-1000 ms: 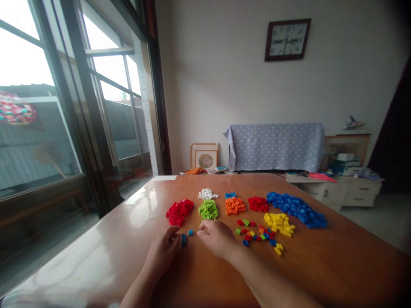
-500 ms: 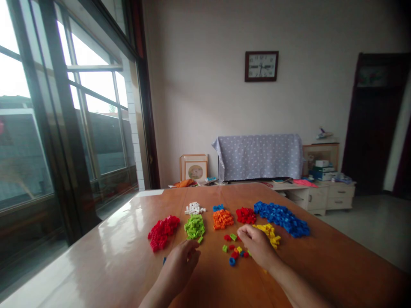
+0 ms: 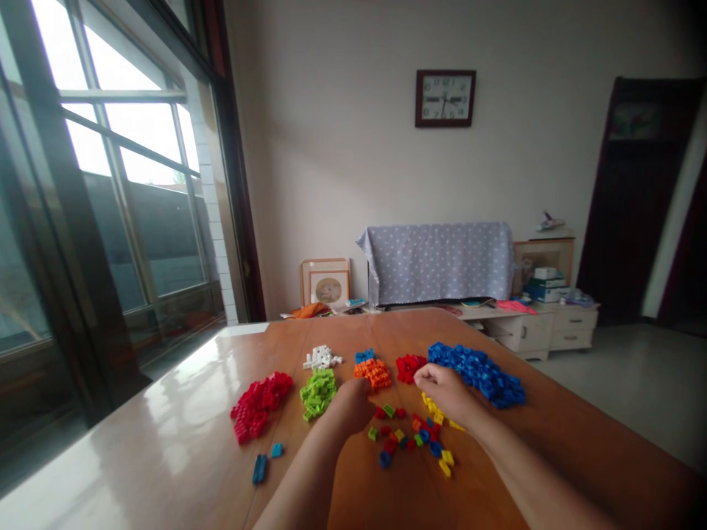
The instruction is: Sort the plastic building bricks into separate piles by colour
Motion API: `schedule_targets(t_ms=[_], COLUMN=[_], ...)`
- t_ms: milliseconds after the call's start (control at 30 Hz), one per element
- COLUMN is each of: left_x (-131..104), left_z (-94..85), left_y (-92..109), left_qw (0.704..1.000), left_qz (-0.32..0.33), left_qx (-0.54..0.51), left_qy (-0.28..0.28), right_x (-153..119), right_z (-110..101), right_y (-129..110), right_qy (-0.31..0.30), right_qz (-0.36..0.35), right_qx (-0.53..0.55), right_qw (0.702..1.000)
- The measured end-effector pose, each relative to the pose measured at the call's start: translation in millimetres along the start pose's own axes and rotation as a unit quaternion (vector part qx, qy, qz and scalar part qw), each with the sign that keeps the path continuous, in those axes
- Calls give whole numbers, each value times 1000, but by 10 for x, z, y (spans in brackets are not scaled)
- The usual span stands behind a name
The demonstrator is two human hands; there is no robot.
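Note:
My left hand [image 3: 356, 403] reaches over the table just in front of the pile of orange bricks [image 3: 373, 374]. Its fingers point away and down, mostly hidden behind the back of the hand. With fingers curled together, my right hand [image 3: 443, 386] hovers between the small red pile [image 3: 410, 368] and the yellow bricks [image 3: 432, 407], covering part of the yellow. Whatever its fingertips hold, if anything, is too small to make out. Between my forearms lie scattered mixed bricks, among them a blue round piece [image 3: 385, 459] and a yellow brick [image 3: 445, 467].
A lime-green pile [image 3: 319, 394], a white pile [image 3: 322, 358] and a larger red pile [image 3: 259, 405] lie on the left. A long blue pile [image 3: 478, 374] spreads at the right. Loose blue pieces [image 3: 259, 469] sit near the left on the brown table [image 3: 182, 456].
My left hand has moved forward and right toward the orange pile, uncovering blue pieces at left. My right hand has shifted slightly forward, revealing more scattered bricks. The view has turned slightly right.

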State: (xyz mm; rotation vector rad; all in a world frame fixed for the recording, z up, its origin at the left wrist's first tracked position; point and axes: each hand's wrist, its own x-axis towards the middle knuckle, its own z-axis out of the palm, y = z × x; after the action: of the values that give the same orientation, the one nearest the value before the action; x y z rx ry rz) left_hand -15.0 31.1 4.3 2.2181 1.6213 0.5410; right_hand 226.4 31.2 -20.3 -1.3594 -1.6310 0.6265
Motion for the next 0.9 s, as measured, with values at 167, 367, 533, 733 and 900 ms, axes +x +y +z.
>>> schedule_targets(t_ms=[167, 367, 533, 733, 900], left_x=[246, 304, 286, 249, 299], left_z=[230, 332, 348, 316, 304], left_y=[-100, -182, -186, -174, -145], left_qw=[998, 996, 997, 995, 982], left_qz=[-16, -12, -7, -4, -25], left_qx=[-16, -47, -68, -95, -175], left_qy=[-60, -69, -41, -13, 65], right_x=[28, 6, 21, -13, 212], right_z=[86, 236, 303, 316, 242], right_y=[-104, -196, -206, -149, 81], right_qy=[-73, -93, -105, -106, -81], right_qz=[-20, -47, -51, -62, -33], right_qx=[-195, -338, -347, -293, -144], right_qw=[978, 935, 931, 948, 986])
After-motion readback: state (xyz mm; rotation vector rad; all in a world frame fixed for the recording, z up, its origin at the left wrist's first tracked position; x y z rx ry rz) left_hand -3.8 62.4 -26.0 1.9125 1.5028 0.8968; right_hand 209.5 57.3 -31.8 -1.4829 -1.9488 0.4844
